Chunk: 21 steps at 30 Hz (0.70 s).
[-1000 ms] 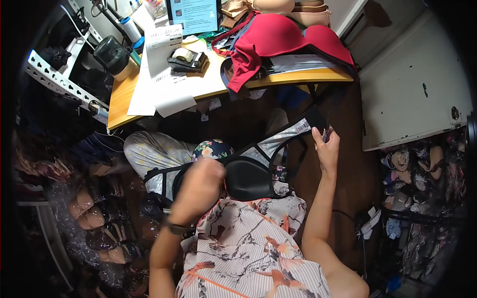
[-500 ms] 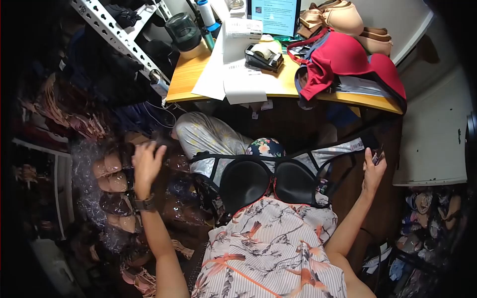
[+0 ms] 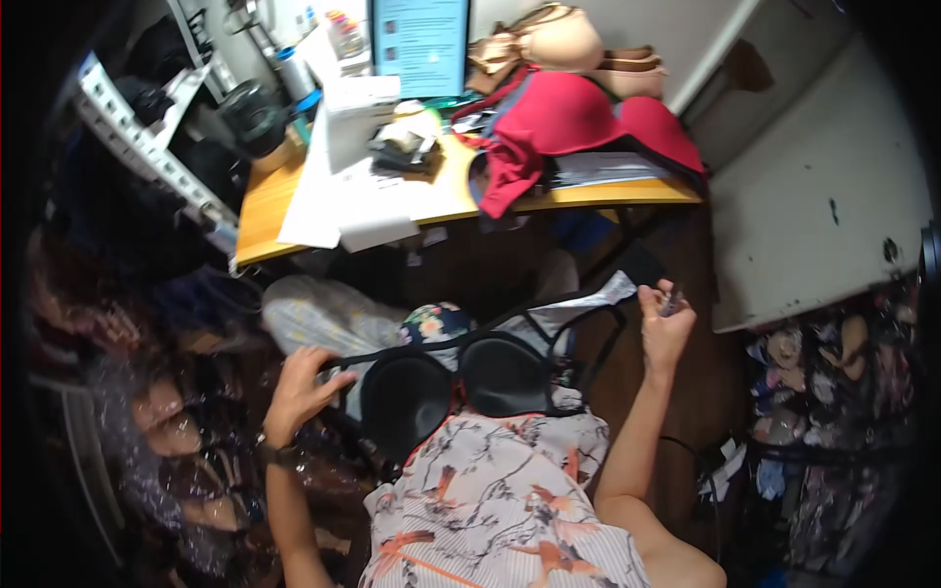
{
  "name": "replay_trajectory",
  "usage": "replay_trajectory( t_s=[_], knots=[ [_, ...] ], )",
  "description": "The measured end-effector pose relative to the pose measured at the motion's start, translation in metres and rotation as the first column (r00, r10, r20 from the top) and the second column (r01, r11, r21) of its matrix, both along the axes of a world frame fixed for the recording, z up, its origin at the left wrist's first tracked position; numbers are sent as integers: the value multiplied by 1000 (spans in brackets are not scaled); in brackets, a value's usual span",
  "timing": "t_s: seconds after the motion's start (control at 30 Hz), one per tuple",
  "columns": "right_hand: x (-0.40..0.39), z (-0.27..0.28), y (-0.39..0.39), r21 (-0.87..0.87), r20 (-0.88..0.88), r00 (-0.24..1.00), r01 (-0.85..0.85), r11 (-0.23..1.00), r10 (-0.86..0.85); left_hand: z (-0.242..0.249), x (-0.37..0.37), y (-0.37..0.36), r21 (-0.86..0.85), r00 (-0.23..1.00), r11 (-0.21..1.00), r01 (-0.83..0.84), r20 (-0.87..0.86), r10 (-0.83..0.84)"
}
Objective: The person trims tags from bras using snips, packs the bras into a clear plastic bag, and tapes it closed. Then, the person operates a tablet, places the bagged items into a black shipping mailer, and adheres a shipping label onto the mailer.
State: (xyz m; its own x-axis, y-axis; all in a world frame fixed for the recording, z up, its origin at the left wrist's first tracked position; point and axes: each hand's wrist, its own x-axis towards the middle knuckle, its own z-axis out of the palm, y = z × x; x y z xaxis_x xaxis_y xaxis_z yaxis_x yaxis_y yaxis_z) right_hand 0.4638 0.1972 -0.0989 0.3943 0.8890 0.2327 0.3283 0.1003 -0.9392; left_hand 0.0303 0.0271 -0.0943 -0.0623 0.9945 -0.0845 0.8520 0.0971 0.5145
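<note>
A bra with black inner cups (image 3: 407, 397) lies across the wearer's lap, its cup lining facing up. My left hand (image 3: 302, 392) is at the left end of its band, fingers bent and thumb apart from them. My right hand (image 3: 667, 323) is closed around a small, dark, shiny item whose kind I cannot tell. The pale right wing of the band (image 3: 588, 297) stretches up to the thumb of that hand. Below the cups is a striped garment printed with birds and branches (image 3: 510, 500). A floral cup (image 3: 435, 322) shows just behind the bra.
Ahead, a wooden desk (image 3: 257, 233) carries papers, a tape dispenser (image 3: 404, 150), a screen (image 3: 420, 49), red bras (image 3: 564, 113) and beige bras (image 3: 559, 41). Plastic-wrapped bras (image 3: 176, 431) are piled at left. More bras (image 3: 784, 353) lie at right below a white panel (image 3: 814, 186).
My left hand has come from over the wrapped bras to the left end of the bra's band. My right hand stays at the other end. The whole view has shifted and tilted.
</note>
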Motion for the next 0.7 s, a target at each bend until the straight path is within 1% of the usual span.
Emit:
replay_trajectory(
  t_s=[0.03,0.1,0.13,0.23,0.27,0.37,0.4,0.47,0.5,0.53,0.57,0.6,0.63,0.67,0.7],
  knots=[
    [-3,5,-1,-4,-23,1000,-8,1000,8,4,0,-3,11,999,999,32,13,-32],
    [-2,11,-2,0,-46,999,-2,1000,2,13,-1,-10,10,996,998,-58,76,57],
    [-2,12,-1,1,-66,998,-17,1000,17,17,2,-11,17,996,999,-44,78,43],
    [-4,13,3,9,-118,991,-61,998,62,24,6,-18,137,995,988,-64,87,53],
    [-4,14,3,22,-109,992,-59,998,61,23,6,-22,143,995,988,-65,83,54],
    [-7,21,12,65,-98,993,-66,996,72,23,5,-28,108,974,987,-115,206,91],
    [-6,30,16,40,-237,963,-126,991,132,33,1,-30,119,976,986,-118,198,93],
    [-3,42,21,8,-497,836,-262,965,232,73,-12,-45,45,899,938,-344,305,316],
    [-1,44,25,14,-498,832,-275,961,245,87,-18,-54,140,843,871,-472,362,398],
    [1,46,28,70,-590,727,-387,919,351,100,-23,-65,223,774,775,-592,428,468],
    [4,47,31,135,-666,599,-488,862,444,112,-27,-77,223,765,764,-605,429,480],
    [7,47,34,209,-726,452,-572,793,518,124,-30,-90,253,799,776,-578,368,476],
    [10,45,34,210,-727,443,-584,784,524,133,-33,-102,279,829,788,-548,303,469],
    [15,40,31,194,-771,369,-641,743,519,137,-34,-111,302,856,802,-515,235,461],
    [17,37,28,181,-812,293,-696,695,505,139,-33,-114,301,849,795,-527,230,475]
  ],
)
